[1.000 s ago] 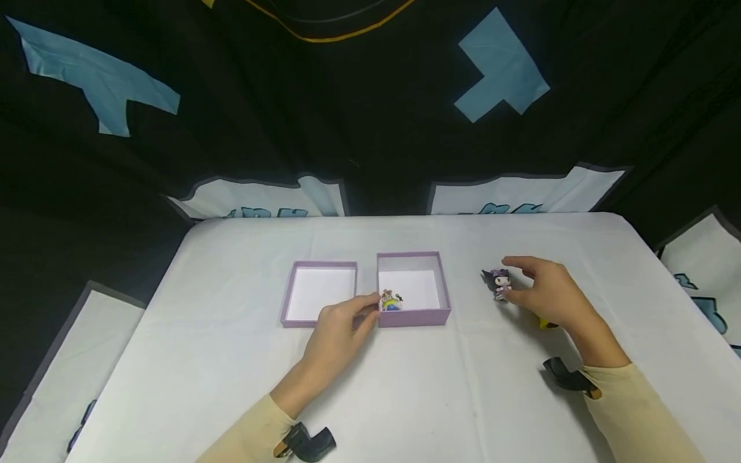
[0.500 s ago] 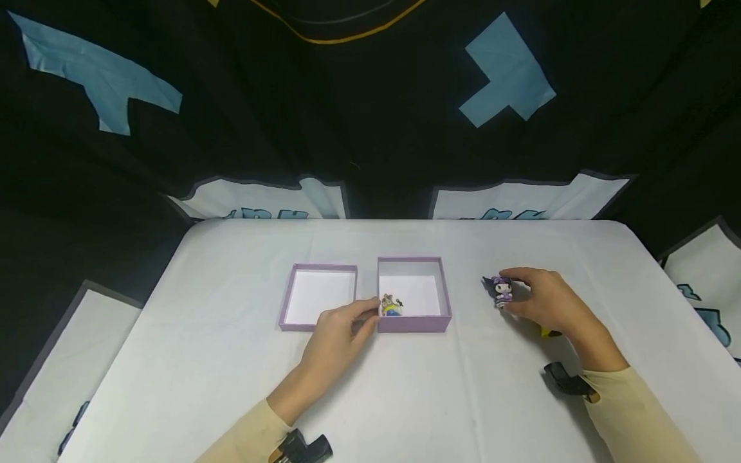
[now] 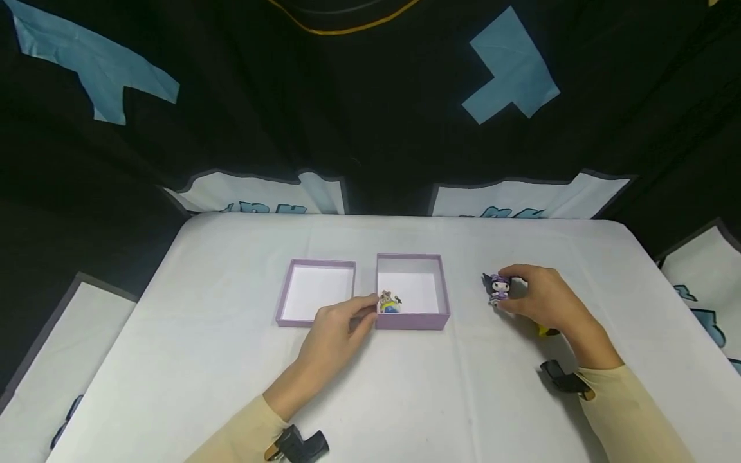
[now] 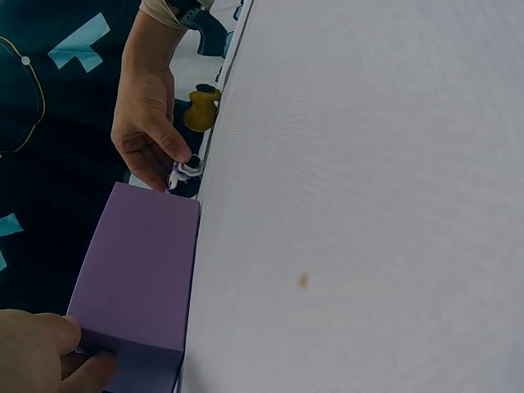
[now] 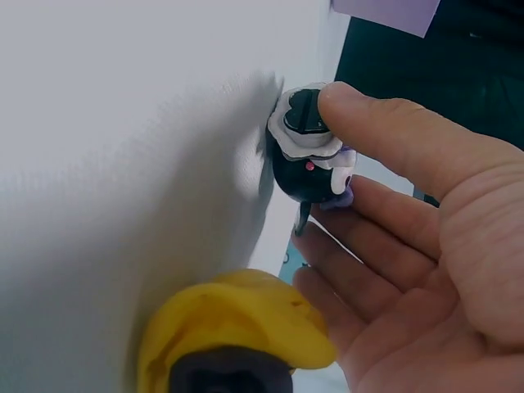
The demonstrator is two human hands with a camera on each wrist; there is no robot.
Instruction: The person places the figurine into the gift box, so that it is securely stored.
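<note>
My left hand holds the near left corner of a purple box, its fingertips on the side wall. In the left wrist view, thumb and fingers are bent about the box's corner. Inside the box, by its left wall, is a small figurine in yellow and blue. Right of the box, my right hand pinches a black, white and purple figurine between thumb and fingers. In the right wrist view, the thumb presses the underside of this figurine, which lies on its back at the table.
A shallow purple box lid lies open side up, left of the box. Partly hidden under my right wrist is a yellow figurine with a dark base. White cloth covers the table; a black curtain hangs behind its far edge.
My right fingers have closed in on the black and purple figurine, the forefinger lowering to its head. The left hand stays at the box corner. The head view shifts slightly.
</note>
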